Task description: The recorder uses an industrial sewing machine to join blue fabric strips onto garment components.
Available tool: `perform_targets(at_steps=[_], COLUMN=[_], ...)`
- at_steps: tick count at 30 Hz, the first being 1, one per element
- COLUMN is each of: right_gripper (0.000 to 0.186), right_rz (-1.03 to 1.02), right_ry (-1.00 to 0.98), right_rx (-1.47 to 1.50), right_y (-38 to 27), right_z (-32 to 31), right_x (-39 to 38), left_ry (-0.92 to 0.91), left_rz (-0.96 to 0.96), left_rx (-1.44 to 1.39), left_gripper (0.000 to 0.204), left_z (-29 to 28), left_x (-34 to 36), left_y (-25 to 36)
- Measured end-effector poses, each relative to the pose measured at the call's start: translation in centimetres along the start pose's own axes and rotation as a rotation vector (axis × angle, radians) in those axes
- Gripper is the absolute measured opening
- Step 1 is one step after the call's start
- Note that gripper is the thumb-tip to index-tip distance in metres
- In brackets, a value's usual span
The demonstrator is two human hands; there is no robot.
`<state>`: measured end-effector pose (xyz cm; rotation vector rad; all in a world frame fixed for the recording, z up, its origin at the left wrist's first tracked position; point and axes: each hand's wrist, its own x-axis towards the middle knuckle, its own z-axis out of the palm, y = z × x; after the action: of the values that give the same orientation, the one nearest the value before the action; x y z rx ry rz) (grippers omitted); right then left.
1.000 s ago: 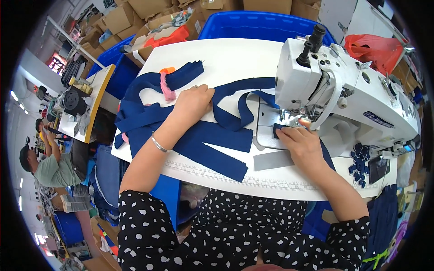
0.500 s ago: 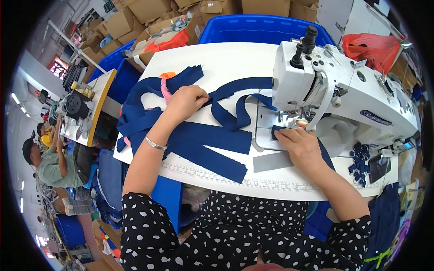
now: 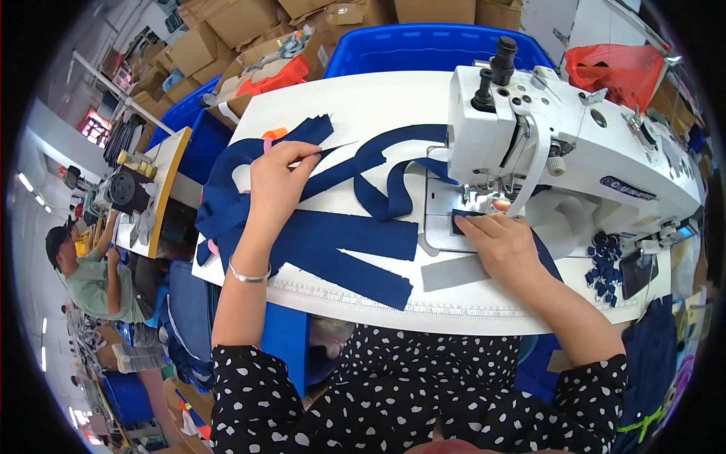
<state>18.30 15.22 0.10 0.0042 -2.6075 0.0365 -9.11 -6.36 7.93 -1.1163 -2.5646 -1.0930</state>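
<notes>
My left hand (image 3: 283, 178) is raised over the navy fabric strips (image 3: 355, 233) on the left of the table. Its fingers are closed in a pinch, and a thin dark pointed tool (image 3: 339, 146) sticks out of them to the right; its kind is not clear. Fingers together, my right hand (image 3: 503, 246) holds down a small navy fabric end (image 3: 463, 220) on the metal plate of the white sewing machine (image 3: 563, 140), just in front of the presser foot. A longer navy strip (image 3: 386, 204) curls across the table left of the machine.
A grey strip (image 3: 454, 272) lies by the ruler (image 3: 355, 297) along the front edge. Small navy pieces (image 3: 605, 266) are heaped at the right beside a dark flat device (image 3: 639, 272). Behind the table stands a blue bin (image 3: 439, 38). A person (image 3: 98, 272) works at the far left.
My left hand has moved left and slightly up, off the navy strip, and the thin pointed tool now shows in it. My right hand stays on the fabric end by the presser foot.
</notes>
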Motion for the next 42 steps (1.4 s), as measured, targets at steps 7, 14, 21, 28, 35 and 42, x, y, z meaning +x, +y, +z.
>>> perform_targets(at_steps=[7, 14, 21, 28, 35, 42], right_gripper=[0.035, 0.034, 0.035, 0.035, 0.035, 0.015], right_rz=[0.021, 0.011, 0.027, 0.060, 0.027, -0.036], right_ry=[-0.037, -0.037, -0.045, -0.047, 0.003, 0.035], right_rx=[0.081, 0.080, 0.068, 0.100, 0.135, 0.072], right_y=[-0.3, -0.2, -0.3, -0.3, 0.0, 0.4], right_z=[-0.2, -0.2, -0.2, -0.7, -0.4, 0.0], right_x=[0.1, 0.1, 0.1, 0.1, 0.4, 0.0], left_ry=[-0.276, -0.353, -0.355, -0.100, -0.231, -0.236], left_rz=[0.235, 0.293, 0.155, 0.609, 0.847, 0.876], left_rx=[0.013, 0.017, -0.064, 0.116, -0.079, -0.186], left_gripper=[0.013, 0.010, 0.013, 0.015, 0.022, 0.023], left_z=[0.8, 2.0, 1.7, 2.5, 7.8, 11.2], left_x=[-3.1, -5.4, -6.1, -6.5, -4.6, -4.9], left_y=[2.2, 1.7, 1.9, 5.1, 7.3, 6.3])
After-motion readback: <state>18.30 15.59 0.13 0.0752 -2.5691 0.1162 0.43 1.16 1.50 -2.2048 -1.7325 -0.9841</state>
